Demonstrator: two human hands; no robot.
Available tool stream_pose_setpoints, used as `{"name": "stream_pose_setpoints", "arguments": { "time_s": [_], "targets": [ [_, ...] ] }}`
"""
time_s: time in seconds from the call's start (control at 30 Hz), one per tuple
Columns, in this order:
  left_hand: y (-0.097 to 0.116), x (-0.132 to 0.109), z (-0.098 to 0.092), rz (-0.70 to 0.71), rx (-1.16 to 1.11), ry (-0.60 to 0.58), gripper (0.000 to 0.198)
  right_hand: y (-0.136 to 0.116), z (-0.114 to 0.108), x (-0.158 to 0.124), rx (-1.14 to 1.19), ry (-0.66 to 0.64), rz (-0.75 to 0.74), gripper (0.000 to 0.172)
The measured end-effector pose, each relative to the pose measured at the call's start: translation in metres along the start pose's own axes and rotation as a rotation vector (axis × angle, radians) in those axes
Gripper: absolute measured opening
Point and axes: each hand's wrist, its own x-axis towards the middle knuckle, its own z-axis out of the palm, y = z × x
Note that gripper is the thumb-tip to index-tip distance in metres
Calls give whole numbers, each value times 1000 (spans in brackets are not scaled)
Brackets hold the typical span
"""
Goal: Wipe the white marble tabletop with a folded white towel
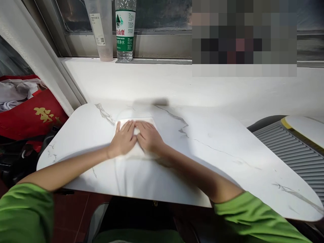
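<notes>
A thin white square sheet [134, 154], paper or cloth I cannot tell, lies on the white marble-patterned table [217, 138]. My left hand [123, 139] rests flat on its left part, fingers stretched forward and the thumb toward the middle. On the right part of the same sheet, my right hand [150, 137] lies palm down with its fingers angled to the left. The fingertips of both hands meet near the sheet's far edge. Both palms are hidden from above.
On the window ledge stand a clear water bottle [125, 33] with a green label and a tall translucent container [102, 37]. A red bag [27, 111] holding cloth sits at the left. Beyond the table's right edge is a grey ribbed surface [291, 152].
</notes>
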Motion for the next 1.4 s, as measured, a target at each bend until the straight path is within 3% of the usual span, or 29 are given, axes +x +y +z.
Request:
{"name": "stream_pose_setpoints", "arguments": {
  "time_s": [0.1,0.2,0.27,0.37,0.53,0.67,0.77,0.87,0.97,1.07,1.17,1.27,1.4],
  "targets": [
    [-12,62,2,16,-20,-15,57,38,4,42,-58,7,46,45],
    [-16,106,5,2,-21,8,56,67,5,68,-116,12,119,46],
    [-15,121,8,-10,-19,34,55,76,5,74,-176,36,185,47],
    [-9,121,9,4,-18,53,53,77,3,64,-246,46,217,50],
    [24,81,9,81,23,11,53,61,-15,11,-285,-38,202,52],
    [78,37,15,138,88,-6,57,50,-43,-58,-278,-62,141,54],
    [123,13,24,271,66,-64,61,50,-67,-116,-268,-85,159,56],
    [166,6,35,396,-15,-111,63,59,-90,-169,-267,-83,275,58],
    [207,14,47,421,-87,-152,62,73,-110,-205,-290,-54,396,60],
    [240,31,56,426,-132,-120,59,94,-125,-223,-304,22,469,57],
    [259,57,64,434,-169,-43,52,123,-134,-222,-315,95,483,51],
    [266,97,72,417,-157,-17,50,162,-140,-203,-345,130,473,51],
    [259,165,79,362,-106,-74,54,216,-141,-154,-359,156,445,49]
  ]
}}
